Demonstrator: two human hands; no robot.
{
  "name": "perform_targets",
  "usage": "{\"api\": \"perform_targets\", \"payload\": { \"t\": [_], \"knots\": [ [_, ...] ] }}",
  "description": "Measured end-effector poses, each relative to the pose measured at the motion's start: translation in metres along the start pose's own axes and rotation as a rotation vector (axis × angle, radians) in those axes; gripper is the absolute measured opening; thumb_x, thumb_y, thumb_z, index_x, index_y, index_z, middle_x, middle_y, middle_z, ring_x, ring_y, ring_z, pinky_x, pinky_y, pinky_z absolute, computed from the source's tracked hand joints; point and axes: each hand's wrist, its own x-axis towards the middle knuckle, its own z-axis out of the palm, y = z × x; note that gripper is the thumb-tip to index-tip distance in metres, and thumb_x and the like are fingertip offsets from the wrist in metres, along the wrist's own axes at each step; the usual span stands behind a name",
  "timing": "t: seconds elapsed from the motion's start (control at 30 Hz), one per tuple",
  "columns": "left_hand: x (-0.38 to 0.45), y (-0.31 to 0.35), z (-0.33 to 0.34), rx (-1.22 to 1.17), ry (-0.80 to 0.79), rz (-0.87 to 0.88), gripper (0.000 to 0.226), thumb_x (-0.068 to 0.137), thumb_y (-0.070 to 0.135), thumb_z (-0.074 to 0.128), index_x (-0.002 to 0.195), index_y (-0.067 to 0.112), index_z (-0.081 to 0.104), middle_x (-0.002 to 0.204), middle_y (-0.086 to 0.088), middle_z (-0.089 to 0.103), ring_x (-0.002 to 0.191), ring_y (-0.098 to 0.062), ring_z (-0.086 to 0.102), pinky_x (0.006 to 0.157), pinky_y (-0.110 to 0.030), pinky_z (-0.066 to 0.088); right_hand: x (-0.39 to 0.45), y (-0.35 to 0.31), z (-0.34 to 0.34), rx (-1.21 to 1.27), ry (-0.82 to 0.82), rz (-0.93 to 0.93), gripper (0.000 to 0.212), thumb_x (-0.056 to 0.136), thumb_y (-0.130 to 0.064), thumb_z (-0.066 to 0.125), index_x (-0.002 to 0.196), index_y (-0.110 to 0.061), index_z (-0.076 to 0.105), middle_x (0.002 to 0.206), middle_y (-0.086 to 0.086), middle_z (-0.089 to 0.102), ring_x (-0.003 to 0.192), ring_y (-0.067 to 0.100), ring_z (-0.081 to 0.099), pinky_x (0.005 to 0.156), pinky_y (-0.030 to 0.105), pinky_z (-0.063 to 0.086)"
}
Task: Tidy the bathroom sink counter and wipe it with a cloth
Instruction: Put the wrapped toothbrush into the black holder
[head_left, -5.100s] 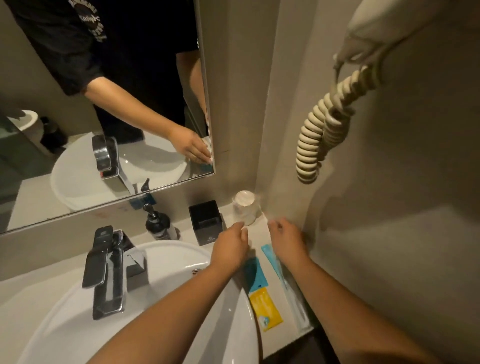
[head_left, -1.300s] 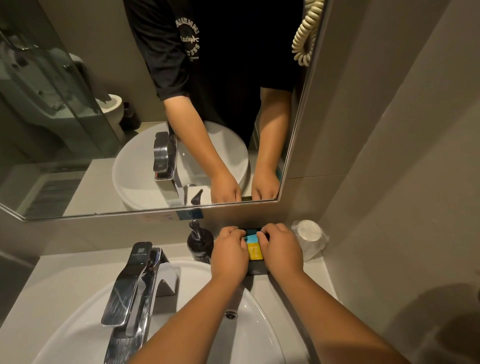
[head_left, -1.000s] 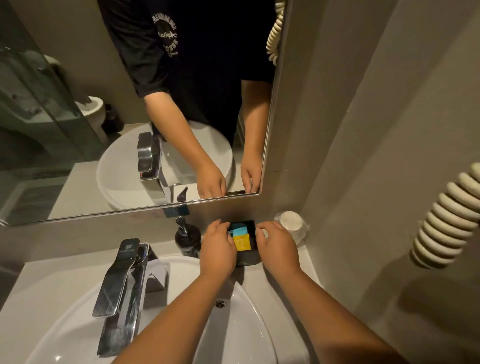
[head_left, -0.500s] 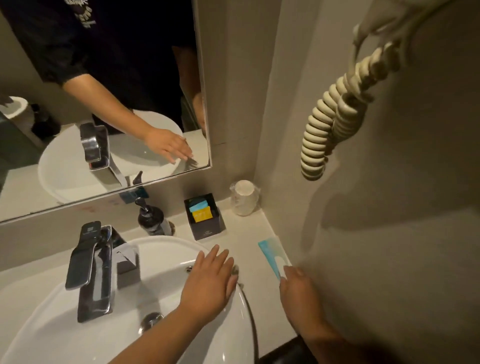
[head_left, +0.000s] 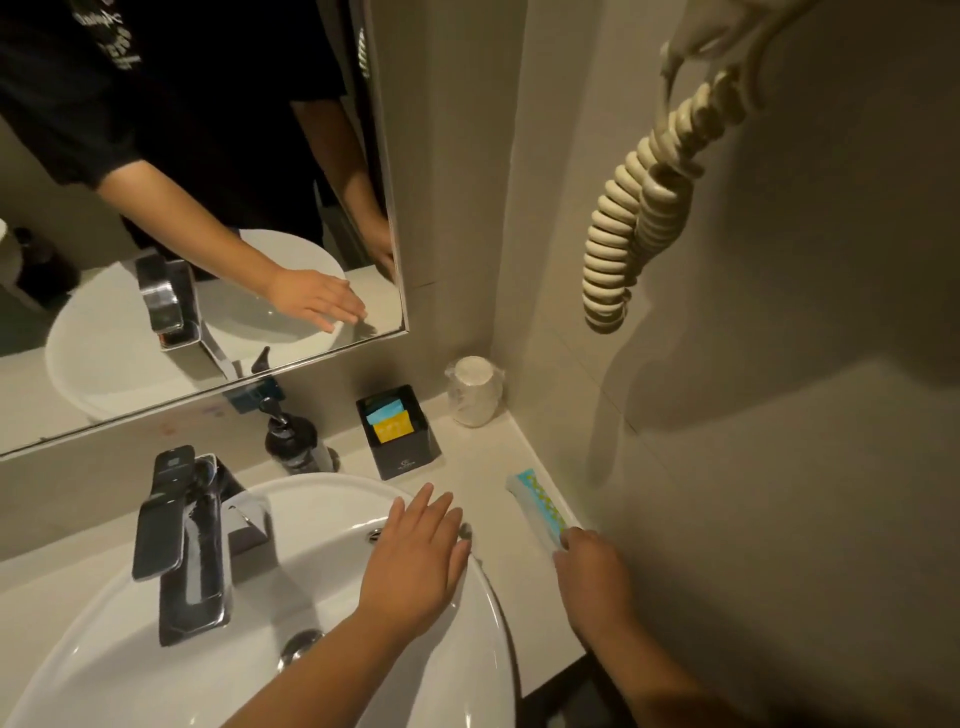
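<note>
My left hand (head_left: 415, 556) rests flat, fingers spread, on the right rim of the white basin (head_left: 483, 623). My right hand (head_left: 592, 571) pinches the near end of a long clear packet with a blue patterned strip (head_left: 537, 501), which lies on the beige counter (head_left: 483, 467) along the right wall. A black square holder (head_left: 402, 444) behind the basin holds a blue sachet and a yellow sachet (head_left: 392, 428). No cloth is in view.
A wrapped cup (head_left: 472, 389) stands in the back corner. A dark pump bottle (head_left: 293, 439) sits left of the holder. The chrome faucet (head_left: 182, 535) rises over the basin. A coiled cord (head_left: 639, 208) hangs on the right wall. The mirror (head_left: 208, 182) spans the back.
My hands left the black holder, where the blue and yellow sachets now sit. The left hand settled on the basin rim; the right took the end of the long packet.
</note>
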Motion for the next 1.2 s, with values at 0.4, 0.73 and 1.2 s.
{"api": "perform_targets", "payload": {
  "t": [0.4,0.73,1.2],
  "knots": [
    [0.024,-0.01,-0.074,-1.016,0.251,-0.413,0.032,0.097,0.034,0.047,0.127,0.027,0.055,0.115,0.019,0.057,0.093,0.01,0.053,0.079,-0.003,0.041,0.045,-0.135,-0.099,0.778,-0.261,-0.136,0.011,0.089,-0.023,0.062,0.08,-0.019,0.068,0.081,0.002,0.073,0.077,0.017,0.07,0.07,0.032,0.057],
    [0.076,-0.063,-0.107,-1.078,0.568,-0.641,0.012,0.09,0.023,0.062,0.1,0.026,0.068,0.087,0.012,0.069,0.081,-0.004,0.064,0.071,-0.02,0.051,0.108,-0.219,-0.08,0.726,-0.315,-0.415,0.007,0.085,-0.017,0.068,0.081,-0.023,0.068,0.08,-0.003,0.071,0.074,0.011,0.065,0.068,0.026,0.051],
    [0.109,-0.064,-0.087,-0.847,0.595,-0.599,0.014,0.091,0.029,0.058,0.099,0.029,0.07,0.094,0.01,0.069,0.087,-0.006,0.061,0.078,-0.03,0.053,0.137,-0.208,-0.057,0.665,-0.14,-0.443,0.009,0.087,-0.026,0.066,0.082,-0.019,0.069,0.079,-0.003,0.069,0.077,0.013,0.063,0.067,0.024,0.052]
  ]
}}
